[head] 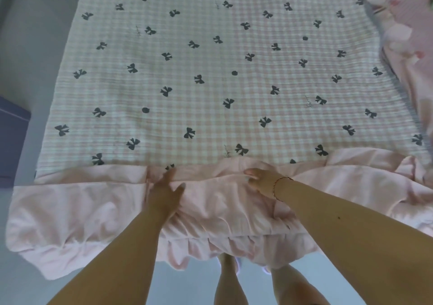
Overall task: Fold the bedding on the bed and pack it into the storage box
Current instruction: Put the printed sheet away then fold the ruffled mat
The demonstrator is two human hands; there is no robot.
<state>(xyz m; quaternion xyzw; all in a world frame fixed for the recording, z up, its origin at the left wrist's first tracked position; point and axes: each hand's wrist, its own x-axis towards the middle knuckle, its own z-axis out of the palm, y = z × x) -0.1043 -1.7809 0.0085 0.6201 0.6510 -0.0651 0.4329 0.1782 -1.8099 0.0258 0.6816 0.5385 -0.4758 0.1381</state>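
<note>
A pink-and-white checked quilt (210, 70) printed with dark bows lies spread flat over the bed. Its near edge meets plain pink bedding (82, 206) that covers the foot of the bed and hangs down in folds. My left hand (167, 187) lies flat on the pink fabric at the quilt's near edge, fingers straight and spread. My right hand (260, 179), with a thin bracelet at the wrist, has its fingers curled into a bunched ridge of the pink fabric just right of centre.
A pink floral quilt or pillow (407, 35) is heaped at the bed's right side. A dark blue-grey box (11, 140) stands on the floor at the left. Pale floor (30, 46) runs along the left side, and my legs stand at the foot of the bed.
</note>
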